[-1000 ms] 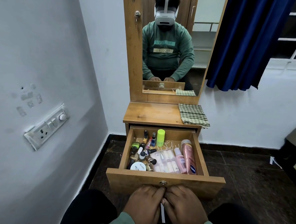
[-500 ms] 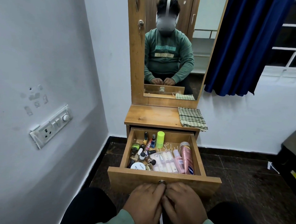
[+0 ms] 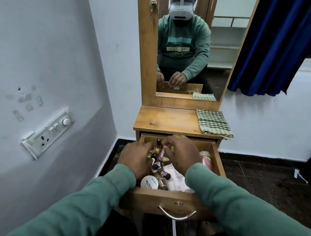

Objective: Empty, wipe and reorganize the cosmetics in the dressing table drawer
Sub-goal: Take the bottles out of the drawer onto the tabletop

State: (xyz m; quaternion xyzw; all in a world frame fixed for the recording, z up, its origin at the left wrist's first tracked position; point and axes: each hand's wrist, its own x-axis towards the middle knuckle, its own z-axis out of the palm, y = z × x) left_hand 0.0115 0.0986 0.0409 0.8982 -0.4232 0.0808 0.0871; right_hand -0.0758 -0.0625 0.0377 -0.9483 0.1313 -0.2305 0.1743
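The wooden dressing table (image 3: 166, 121) stands against the wall, its pulled-out wooden drawer (image 3: 167, 197) full of small cosmetic bottles (image 3: 159, 164), half hidden under both hands. The left hand (image 3: 136, 158) and right hand (image 3: 182, 155) curl blurred over them; I cannot tell what either grips. A round white tin (image 3: 149, 182) lies near the drawer's front.

A white switchboard (image 3: 48, 131) sits on the left wall; a blue curtain (image 3: 277, 44) hangs right.
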